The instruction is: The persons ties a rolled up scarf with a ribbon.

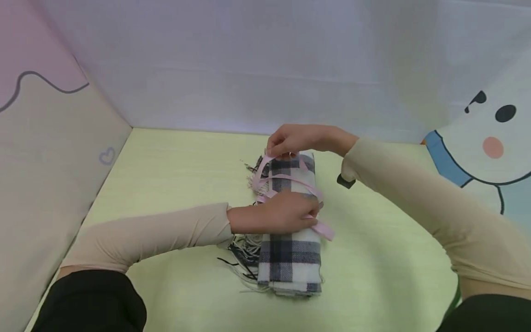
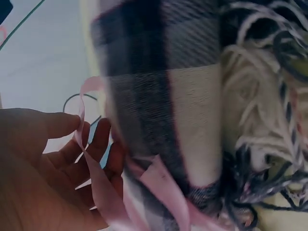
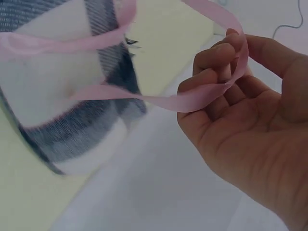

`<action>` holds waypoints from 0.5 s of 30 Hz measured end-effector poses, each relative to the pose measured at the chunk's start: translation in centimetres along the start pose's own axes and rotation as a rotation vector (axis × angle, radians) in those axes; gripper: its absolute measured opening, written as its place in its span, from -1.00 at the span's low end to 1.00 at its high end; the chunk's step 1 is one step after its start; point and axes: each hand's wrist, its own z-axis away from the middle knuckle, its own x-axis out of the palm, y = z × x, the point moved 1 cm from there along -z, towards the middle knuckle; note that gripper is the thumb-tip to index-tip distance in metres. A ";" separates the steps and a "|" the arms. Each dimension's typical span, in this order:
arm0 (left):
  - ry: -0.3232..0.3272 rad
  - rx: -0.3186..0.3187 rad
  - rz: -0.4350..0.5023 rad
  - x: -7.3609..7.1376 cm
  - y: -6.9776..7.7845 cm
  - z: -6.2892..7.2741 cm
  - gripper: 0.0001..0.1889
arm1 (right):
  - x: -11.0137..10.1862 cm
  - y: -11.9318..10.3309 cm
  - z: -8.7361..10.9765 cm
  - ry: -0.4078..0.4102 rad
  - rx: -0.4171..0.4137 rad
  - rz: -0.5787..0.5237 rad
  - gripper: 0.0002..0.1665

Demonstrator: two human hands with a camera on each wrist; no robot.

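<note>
Pinching pink ribbon [image 1: 325, 230] between thumb and finger, the left hand [image 1: 282, 213] lies over the middle of the folded plaid scarf [image 1: 288, 267]. Near the scarf's far end, the right hand [image 1: 295, 138] pinches a ribbon loop, its band trailing across curled fingers. Whether the strands are knotted beneath the left hand is hard to tell. The ribbon looks smooth, so a loosened pinch could let a loop slip out; its slack, turning band could also twist if drawn unevenly. A hard pull from one side might skew or bunch the soft folds. Along the left edge, loose fringe [image 1: 249, 258] spills onto the pale green table [image 1: 178, 180], where passing ribbon could snag it.
</note>
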 end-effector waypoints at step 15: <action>0.358 0.359 -0.589 1.8 -0.6 2.1 -0.70 | 2.1 3.3 -1.3 0.043 -0.090 0.044 -0.63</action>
